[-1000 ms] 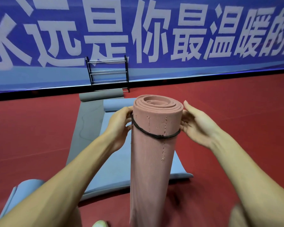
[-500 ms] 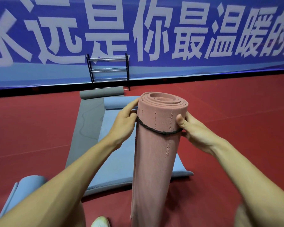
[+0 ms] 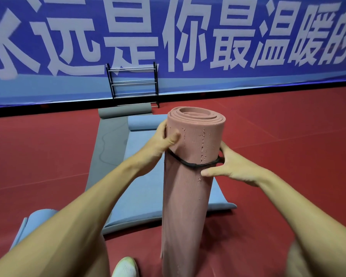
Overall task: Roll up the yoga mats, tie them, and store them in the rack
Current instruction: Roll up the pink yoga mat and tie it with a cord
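Note:
A rolled pink yoga mat [image 3: 188, 196] stands upright on the red floor right in front of me. A black band [image 3: 190, 163] circles it below the top end, slanting down from left to right. My left hand [image 3: 160, 140] grips the roll near its top, thumb across the front. My right hand [image 3: 230, 166] is curled around the roll's right side at the band, thumb under the band. A blue mat [image 3: 144, 176] and a grey mat [image 3: 110, 140] lie partly unrolled behind. The black rack [image 3: 133, 84] stands against the far wall.
A blue banner with white characters [image 3: 188, 47] covers the wall. Another rolled light-blue mat [image 3: 34, 220] lies at the lower left. My shoe [image 3: 126, 267] shows at the bottom edge. Red floor [image 3: 288, 136] stretches to the right.
The black band has slid further down the roll. My left hand moved up to grip the top of the roll; my right hand moved down with the band.

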Demonstrator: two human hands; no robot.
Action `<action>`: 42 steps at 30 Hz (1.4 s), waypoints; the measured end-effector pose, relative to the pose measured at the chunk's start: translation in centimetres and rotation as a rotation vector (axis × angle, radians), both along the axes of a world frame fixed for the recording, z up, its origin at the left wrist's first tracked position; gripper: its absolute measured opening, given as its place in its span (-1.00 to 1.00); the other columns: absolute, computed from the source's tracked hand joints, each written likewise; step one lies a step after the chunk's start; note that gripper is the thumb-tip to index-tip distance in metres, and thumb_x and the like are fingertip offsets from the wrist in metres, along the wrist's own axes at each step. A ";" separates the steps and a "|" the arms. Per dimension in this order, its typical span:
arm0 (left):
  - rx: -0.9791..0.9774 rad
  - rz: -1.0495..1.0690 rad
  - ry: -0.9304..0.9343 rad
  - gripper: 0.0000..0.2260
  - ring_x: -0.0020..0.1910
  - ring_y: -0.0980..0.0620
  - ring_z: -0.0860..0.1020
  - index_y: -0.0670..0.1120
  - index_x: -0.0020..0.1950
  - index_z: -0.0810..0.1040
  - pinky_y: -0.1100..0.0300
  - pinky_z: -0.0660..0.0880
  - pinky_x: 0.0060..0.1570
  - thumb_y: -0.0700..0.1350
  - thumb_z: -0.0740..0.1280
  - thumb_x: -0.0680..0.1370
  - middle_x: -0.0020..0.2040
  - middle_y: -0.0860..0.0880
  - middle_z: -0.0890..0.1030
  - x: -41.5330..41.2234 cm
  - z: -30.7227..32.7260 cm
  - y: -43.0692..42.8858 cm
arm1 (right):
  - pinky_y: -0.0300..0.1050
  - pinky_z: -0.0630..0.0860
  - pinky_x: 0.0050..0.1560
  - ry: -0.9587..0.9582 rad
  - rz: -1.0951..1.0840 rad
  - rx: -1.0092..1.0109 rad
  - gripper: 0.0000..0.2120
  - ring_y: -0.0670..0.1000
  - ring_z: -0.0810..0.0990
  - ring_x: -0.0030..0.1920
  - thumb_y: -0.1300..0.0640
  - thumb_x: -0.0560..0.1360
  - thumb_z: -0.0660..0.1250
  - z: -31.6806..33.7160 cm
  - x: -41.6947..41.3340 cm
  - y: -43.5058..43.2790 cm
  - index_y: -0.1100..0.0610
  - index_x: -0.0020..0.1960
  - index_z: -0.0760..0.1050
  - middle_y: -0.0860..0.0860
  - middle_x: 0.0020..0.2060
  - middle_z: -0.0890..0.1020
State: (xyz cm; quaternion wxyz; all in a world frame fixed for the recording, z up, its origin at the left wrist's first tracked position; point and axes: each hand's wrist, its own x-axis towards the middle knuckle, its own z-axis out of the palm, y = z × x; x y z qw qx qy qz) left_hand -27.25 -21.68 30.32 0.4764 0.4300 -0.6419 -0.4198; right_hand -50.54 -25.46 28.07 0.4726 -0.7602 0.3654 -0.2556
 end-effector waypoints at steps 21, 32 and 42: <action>0.164 0.018 -0.032 0.12 0.24 0.11 0.52 -0.02 0.44 0.18 0.23 0.53 0.11 0.29 0.60 0.02 0.31 0.02 0.47 1.7 -3.0 -1.1 | -0.34 0.47 0.04 -0.166 -0.140 0.103 -0.14 -0.28 0.48 0.17 -0.04 0.23 0.53 -3.7 3.7 -0.2 -0.01 0.41 0.18 -0.12 0.25 0.48; 0.317 0.046 -0.129 -0.05 0.22 0.17 0.49 -0.02 0.42 0.15 0.20 0.52 0.12 0.04 0.62 0.18 0.28 0.07 0.44 0.0 -7.6 -0.9 | -0.25 0.52 0.07 -0.236 -0.161 0.221 0.11 -0.17 0.55 0.19 -0.34 -0.08 0.60 -5.3 2.8 -1.0 -0.10 0.36 0.22 -0.13 0.23 0.54; 0.392 0.030 -0.104 -0.19 0.18 0.20 0.52 0.00 0.37 0.24 0.27 0.51 0.09 -0.09 0.62 0.24 0.24 0.10 0.50 0.8 -10.9 -1.2 | -0.19 0.47 0.20 -0.186 -0.200 0.260 -0.04 -0.13 0.51 0.23 0.07 0.12 0.62 -9.9 3.2 -1.5 -0.01 0.39 0.18 -0.07 0.27 0.50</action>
